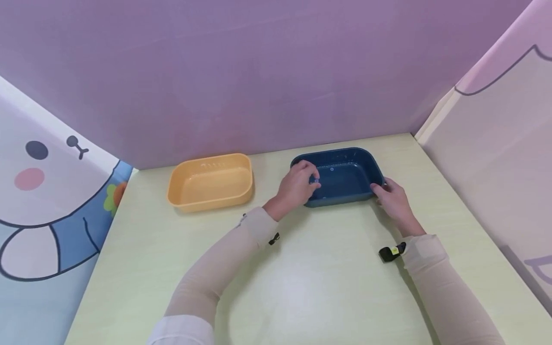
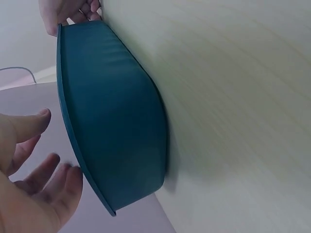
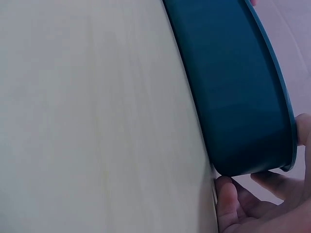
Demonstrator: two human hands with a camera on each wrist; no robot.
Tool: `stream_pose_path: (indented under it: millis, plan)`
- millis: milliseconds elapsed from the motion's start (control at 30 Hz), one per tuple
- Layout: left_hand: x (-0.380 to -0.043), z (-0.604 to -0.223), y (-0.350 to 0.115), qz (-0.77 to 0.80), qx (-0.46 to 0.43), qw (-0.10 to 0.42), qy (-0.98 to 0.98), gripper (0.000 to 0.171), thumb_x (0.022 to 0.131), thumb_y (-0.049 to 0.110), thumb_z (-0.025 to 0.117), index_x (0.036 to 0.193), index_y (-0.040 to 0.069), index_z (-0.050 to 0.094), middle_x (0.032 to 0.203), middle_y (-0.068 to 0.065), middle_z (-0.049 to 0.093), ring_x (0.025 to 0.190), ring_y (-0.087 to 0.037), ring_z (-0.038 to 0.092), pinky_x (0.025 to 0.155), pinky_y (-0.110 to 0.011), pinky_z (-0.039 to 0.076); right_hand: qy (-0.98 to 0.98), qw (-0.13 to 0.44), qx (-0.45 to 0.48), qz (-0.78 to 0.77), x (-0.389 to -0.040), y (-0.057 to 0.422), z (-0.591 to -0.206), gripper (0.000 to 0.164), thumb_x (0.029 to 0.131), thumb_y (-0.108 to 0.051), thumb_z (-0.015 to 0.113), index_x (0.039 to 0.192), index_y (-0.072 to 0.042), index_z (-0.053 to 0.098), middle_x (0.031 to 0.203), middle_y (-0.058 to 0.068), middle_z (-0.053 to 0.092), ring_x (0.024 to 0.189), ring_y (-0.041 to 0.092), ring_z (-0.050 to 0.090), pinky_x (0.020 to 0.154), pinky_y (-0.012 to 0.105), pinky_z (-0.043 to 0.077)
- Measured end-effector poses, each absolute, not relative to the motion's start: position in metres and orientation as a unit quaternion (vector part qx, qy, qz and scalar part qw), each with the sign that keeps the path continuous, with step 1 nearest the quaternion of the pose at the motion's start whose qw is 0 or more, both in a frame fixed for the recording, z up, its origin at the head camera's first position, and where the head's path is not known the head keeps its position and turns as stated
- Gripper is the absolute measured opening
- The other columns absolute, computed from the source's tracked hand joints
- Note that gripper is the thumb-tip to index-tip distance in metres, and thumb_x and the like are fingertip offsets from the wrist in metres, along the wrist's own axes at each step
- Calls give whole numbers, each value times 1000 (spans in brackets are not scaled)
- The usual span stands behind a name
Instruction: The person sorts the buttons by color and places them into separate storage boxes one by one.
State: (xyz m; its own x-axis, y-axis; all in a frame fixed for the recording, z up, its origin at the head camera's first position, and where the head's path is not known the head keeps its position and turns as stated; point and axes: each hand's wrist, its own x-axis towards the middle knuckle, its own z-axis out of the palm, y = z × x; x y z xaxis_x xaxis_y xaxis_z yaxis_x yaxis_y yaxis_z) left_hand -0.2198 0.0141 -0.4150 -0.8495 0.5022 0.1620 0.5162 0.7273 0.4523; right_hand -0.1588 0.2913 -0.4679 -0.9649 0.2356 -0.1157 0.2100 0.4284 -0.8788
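Observation:
A dark blue plastic tray (image 1: 345, 179) with rounded corners stands at the back right of the table. My right hand (image 1: 393, 199) grips its right end, thumb over the rim and fingers against the outside wall; the right wrist view shows those fingers (image 3: 274, 187) low beside the base. Over the left end of the tray is my left hand (image 1: 297, 184), fingers loosely bent and thumb apart from them. In the left wrist view nothing shows between that thumb and the fingers (image 2: 46, 187). A small pale dot (image 1: 332, 169) shows on the tray's floor; I cannot tell what it is.
To the left stands a yellow plastic tray (image 1: 211, 184) on the pale table (image 1: 293, 287). A purple panel (image 1: 258, 81) rises behind the table, with printed side panels (image 1: 56, 206) at left and right. Black straps (image 1: 392, 252) hang at both wrists.

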Motion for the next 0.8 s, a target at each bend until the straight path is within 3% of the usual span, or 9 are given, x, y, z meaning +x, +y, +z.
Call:
stream_pose_path:
  millis: [167,333,800]
  plan:
    - [-220,-415,20,-264,-274,-4,-925,18,95,23,72,111,15,66,109,2,61,76,-12,56,63,-25,48,-846,13,-131,517,-159,292,-470,60,104,-42,48,149,-3,44,132,25,57,92,29,58,74,25,47]
    - [-220,-414,23,-263,-272,-4,-925,18,95,23,72,111,14,69,98,6,60,81,-10,56,67,-23,48,-847,19,-131,515,-159,293,-471,60,104,-43,49,149,-3,45,129,24,58,91,29,58,72,24,47]
    - [-222,-415,29,-271,-281,4,-921,17,95,20,73,111,13,71,97,6,61,82,-8,58,66,-22,49,-845,20,-129,519,-159,294,-471,60,104,-43,49,148,-2,46,131,25,58,93,30,58,72,24,47]
